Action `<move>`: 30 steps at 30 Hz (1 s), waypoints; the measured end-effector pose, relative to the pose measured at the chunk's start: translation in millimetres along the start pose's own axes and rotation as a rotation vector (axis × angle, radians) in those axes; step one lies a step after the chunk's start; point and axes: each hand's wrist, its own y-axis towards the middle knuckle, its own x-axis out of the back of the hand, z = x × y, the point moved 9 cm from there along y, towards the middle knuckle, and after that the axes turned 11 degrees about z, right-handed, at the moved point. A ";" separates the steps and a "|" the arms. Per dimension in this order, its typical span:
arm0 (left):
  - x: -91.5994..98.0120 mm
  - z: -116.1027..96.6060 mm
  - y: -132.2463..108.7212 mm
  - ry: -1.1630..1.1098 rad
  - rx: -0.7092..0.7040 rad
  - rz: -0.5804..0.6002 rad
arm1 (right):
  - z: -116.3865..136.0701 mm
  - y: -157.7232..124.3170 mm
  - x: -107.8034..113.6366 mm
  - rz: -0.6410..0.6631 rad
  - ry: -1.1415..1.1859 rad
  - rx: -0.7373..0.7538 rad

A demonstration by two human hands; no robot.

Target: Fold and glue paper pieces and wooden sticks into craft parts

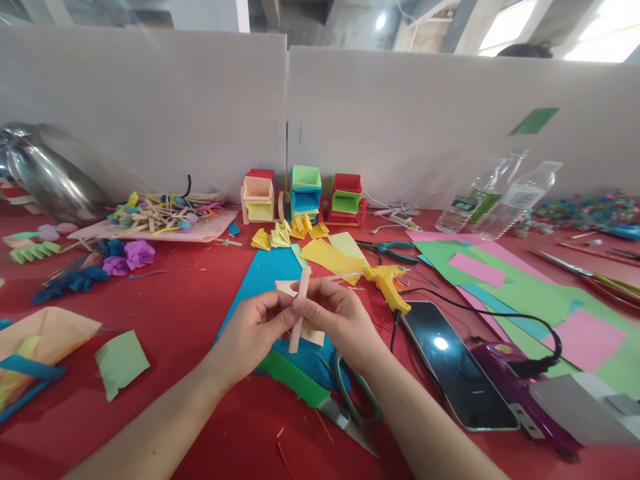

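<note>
Left hand [254, 331] and right hand [336, 319] pinched a wooden craft stick [303, 285] against cream paper [287, 288]; the stick pointed twelve o'clock, its middle hidden by fingers.

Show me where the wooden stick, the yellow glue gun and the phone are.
wooden stick [304, 285]: head view, free upper part.
glue gun [386, 277]: head view, yellow body.
phone [457, 367]: head view, middle of dark screen.
</note>
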 end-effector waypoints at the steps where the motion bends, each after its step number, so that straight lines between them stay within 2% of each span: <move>1: 0.2 -0.7 0.1 -0.010 -0.008 -0.010 | 0.2 0.0 0.7 -0.012 0.002 0.009; 4: 7.8 -4.9 -1.1 -0.025 -0.063 -0.101 | -0.5 0.1 0.3 -0.024 -0.014 0.026; 7: 20.8 -7.8 -4.9 -0.054 -0.139 -0.224 | -3.3 1.4 -9.3 0.039 -0.063 0.032; 9: 26.2 -6.3 -6.1 -0.096 -0.171 -0.258 | -7.1 1.9 -15.0 0.068 -0.110 0.011; 13: 33.0 -5.3 -6.5 -0.104 -0.208 -0.286 | -10.2 1.0 -13.0 0.025 -0.243 -0.043; 21: 37.4 -13.3 -7.2 -0.082 -0.252 -0.303 | 10.8 -2.3 -11.1 -0.011 -0.459 0.008; 30: 40.2 -18.4 -8.3 -0.105 -0.287 -0.270 | 14.5 -2.7 -8.8 -0.015 -0.492 0.033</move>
